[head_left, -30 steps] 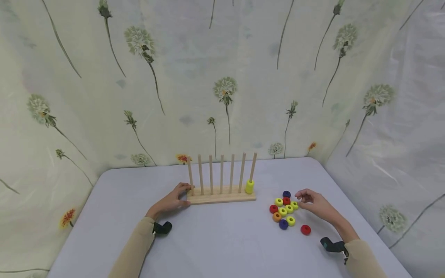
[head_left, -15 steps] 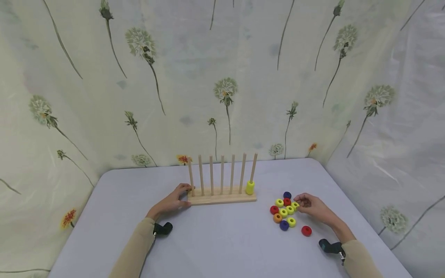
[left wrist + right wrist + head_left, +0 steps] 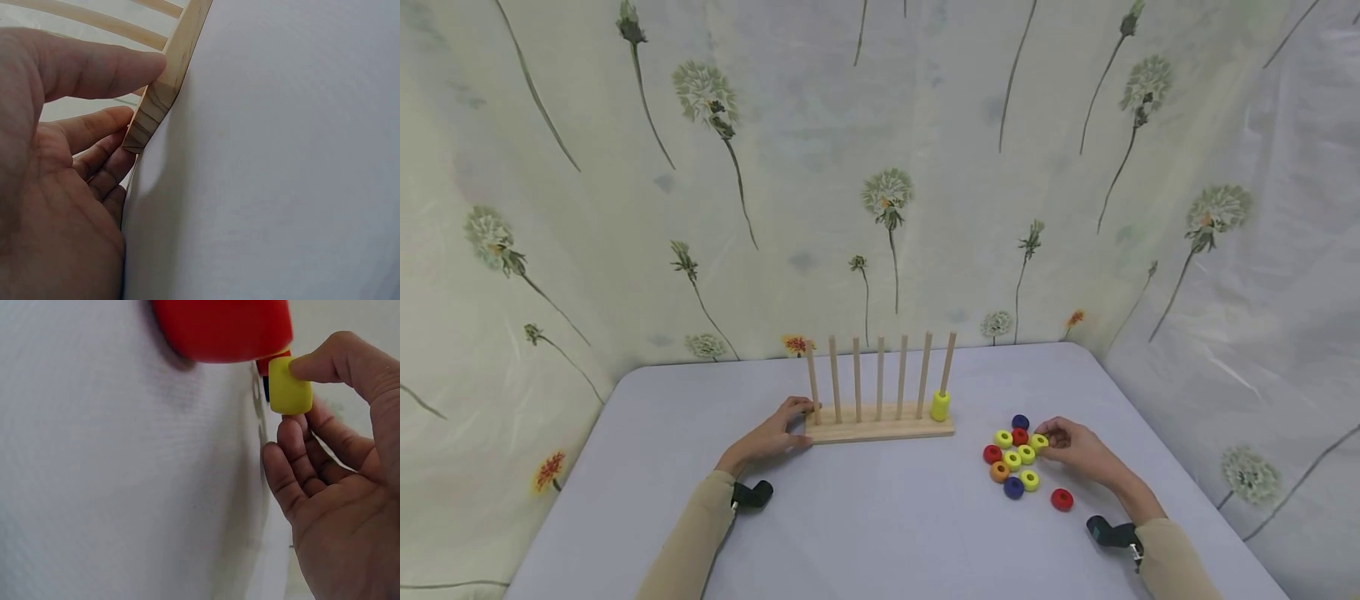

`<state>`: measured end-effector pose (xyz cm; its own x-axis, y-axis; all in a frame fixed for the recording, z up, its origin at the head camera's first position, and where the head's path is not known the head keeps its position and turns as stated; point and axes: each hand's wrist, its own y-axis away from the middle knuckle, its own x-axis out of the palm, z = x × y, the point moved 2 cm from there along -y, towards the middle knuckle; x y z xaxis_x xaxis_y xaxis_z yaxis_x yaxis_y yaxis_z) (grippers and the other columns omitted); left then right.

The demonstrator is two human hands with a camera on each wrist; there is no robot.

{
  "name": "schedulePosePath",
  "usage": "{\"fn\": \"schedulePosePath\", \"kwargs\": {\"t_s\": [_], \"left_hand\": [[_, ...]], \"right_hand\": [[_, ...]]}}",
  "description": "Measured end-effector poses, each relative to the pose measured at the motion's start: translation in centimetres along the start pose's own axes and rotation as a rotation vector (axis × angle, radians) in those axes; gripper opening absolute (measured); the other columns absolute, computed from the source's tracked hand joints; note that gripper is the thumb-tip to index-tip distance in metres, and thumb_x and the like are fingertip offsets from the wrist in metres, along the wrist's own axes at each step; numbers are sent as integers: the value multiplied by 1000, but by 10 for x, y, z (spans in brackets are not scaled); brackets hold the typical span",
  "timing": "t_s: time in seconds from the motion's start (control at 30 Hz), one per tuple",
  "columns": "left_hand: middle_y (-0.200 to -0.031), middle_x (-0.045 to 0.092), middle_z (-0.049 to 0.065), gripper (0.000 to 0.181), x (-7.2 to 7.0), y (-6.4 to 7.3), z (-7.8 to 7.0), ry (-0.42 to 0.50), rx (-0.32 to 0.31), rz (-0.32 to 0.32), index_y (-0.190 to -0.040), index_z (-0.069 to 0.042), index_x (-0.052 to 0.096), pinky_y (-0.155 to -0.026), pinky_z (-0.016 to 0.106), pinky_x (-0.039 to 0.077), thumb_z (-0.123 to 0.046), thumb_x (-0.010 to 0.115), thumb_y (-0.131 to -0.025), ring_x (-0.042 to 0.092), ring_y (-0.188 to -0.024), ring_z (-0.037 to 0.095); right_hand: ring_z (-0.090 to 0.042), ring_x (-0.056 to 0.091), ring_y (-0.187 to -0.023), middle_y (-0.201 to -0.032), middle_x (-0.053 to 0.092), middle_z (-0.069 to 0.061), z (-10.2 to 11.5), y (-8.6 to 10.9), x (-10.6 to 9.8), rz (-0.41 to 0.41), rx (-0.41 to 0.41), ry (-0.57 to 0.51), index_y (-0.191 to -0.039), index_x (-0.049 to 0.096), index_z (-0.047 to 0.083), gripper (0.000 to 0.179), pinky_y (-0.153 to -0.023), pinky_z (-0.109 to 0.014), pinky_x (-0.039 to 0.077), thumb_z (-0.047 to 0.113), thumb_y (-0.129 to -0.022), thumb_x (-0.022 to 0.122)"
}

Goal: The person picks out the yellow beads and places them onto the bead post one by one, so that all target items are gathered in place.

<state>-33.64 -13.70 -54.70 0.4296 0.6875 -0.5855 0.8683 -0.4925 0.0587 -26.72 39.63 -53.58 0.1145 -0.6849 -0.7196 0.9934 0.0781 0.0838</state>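
A wooden peg rack [image 3: 880, 430] stands on the table with a row of several upright pegs. Yellow beads [image 3: 940, 406] sit stacked low on its rightmost peg. My left hand [image 3: 769, 434] holds the rack's left end, its thumb on the front edge and fingers behind; the left wrist view shows the wooden base [image 3: 145, 119] between them. At the right, my right hand [image 3: 1078, 448] pinches a yellow bead [image 3: 291, 390] between thumb and fingers, at the edge of a cluster of loose beads. Its fingertips are partly hidden behind that bead in the right wrist view.
The cluster holds several yellow beads [image 3: 1012, 460], red beads [image 3: 992, 453], blue beads [image 3: 1013, 487] and an orange bead [image 3: 999, 472]. One red bead [image 3: 1062, 499] lies apart, nearer the front. A flower-patterned curtain [image 3: 775, 167] hangs behind the white table [image 3: 865, 525].
My right hand has lowered and moved slightly left onto the yellow bead, its fingers closing around it. The left hand stays on the rack.
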Motion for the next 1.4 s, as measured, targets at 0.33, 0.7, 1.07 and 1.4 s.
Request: {"fn": "schedulePosePath", "kwargs": {"t_s": [0.33,0.7,1.07,1.4], "left_hand": [[-151,30,12,65,0,0,0,10,-9,6,-143,-8,44,-115,60,17,-21,70,-85,19,-146,35],[-151,30,12,64,-1,1,-1,-2,-5,5,-143,-8,44,-115,60,18,-19,70,-86,19,-146,35],[-150,32,13,63,-1,1,-2,-3,0,0,-142,-7,45,-115,60,17,-16,70,-84,20,-145,36],[-150,32,13,61,-1,0,2,-7,23,1,-142,-11,46,-115,61,17,-16,70,-85,18,-146,37]], "right_hand": [[-18,50,-85,-99,58,-11,7,-1,-12,-110,-57,15,-114,55,0,34,-64,-24,46,18,-88,68],[-19,51,-86,-99,57,-10,39,-5,-27,-164,-226,-70,-110,55,3,33,-67,-21,46,25,-90,67],[-19,53,-92,-103,58,-9,118,-23,-46,-180,-242,10,-114,55,4,28,-73,-14,45,19,-92,65],[-15,53,-89,-105,58,-6,185,-41,-43,-208,-376,-103,-114,56,6,28,-73,-18,46,21,-92,66]]}}
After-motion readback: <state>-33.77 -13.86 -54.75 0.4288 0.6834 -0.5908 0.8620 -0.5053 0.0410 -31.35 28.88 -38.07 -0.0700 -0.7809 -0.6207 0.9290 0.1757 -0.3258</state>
